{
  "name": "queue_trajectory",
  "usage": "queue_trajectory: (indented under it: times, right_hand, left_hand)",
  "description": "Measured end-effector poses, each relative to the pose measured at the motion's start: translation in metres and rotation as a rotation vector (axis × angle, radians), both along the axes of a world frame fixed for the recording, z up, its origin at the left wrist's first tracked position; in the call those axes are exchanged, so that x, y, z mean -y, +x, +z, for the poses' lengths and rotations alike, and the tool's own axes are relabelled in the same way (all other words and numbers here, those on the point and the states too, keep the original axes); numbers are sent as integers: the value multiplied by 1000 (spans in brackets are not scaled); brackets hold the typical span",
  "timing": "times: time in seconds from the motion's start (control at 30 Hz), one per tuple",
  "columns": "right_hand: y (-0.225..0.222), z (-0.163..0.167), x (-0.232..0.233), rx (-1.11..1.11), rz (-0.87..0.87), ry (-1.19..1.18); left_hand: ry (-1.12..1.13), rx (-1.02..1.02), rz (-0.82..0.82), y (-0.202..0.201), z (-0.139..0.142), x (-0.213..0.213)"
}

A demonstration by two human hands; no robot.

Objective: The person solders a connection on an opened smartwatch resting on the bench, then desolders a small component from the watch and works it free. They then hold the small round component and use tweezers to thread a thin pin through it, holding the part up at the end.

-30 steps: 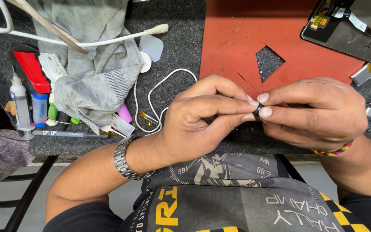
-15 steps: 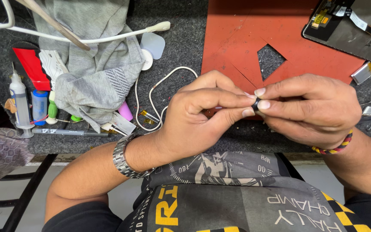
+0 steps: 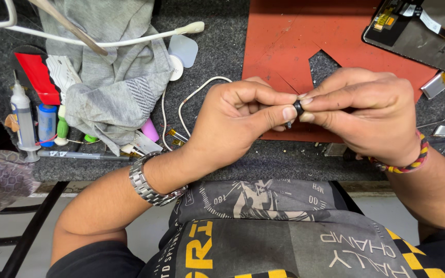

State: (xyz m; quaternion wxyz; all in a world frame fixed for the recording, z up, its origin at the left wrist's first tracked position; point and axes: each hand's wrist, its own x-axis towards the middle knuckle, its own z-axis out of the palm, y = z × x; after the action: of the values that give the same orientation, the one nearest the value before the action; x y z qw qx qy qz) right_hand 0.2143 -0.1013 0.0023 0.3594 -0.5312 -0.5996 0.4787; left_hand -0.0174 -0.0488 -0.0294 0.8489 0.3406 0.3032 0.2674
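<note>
At centre frame, above the near edge of the worktop [image 3: 263, 159], the left hand [image 3: 233, 123] and right hand [image 3: 366, 113] meet fingertip to fingertip, both pinching a small black ring-shaped part [image 3: 298, 108]. It looks light, stiff and easy to drop, best gripped by its outer rim. Beyond lies a red mat [image 3: 294, 46]; at upper left, a grey cloth [image 3: 114, 87], a white cable [image 3: 78, 40] and a glue bottle [image 3: 21, 118].
</note>
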Motion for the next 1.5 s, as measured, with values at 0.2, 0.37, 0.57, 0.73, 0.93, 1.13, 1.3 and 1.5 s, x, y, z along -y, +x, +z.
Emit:
queue_trajectory:
  times: [0.2,0.37,0.57,0.73,0.93,1.13,1.3,1.5]
  right_hand:
    - [4,-6,1,-101,-18,-124]
    - [5,-3,-1,-38,-8,-117]
    - [3,0,-3,21,10,-24]
    - [2,-1,-2,32,9,8]
    - [0,-5,0,22,0,17]
    - [-2,-8,4,9,-16,23]
    - [-4,-7,3,25,-37,21]
    - [-12,-5,-4,28,-125,50]
  left_hand:
    - [-154,-6,-53,-1,-2,-4]
    - [-210,-17,-85,-1,-1,-9]
    - [-256,-24,-92,-3,2,-13]
    - [-267,-45,-105,-3,3,-15]
    - [-228,-90,-117,-3,1,-12]
    - [-219,-22,-97,-3,-3,-10]
    - [-198,-27,-88,-4,-1,-11]
    - [-34,-89,-7,-3,5,-13]
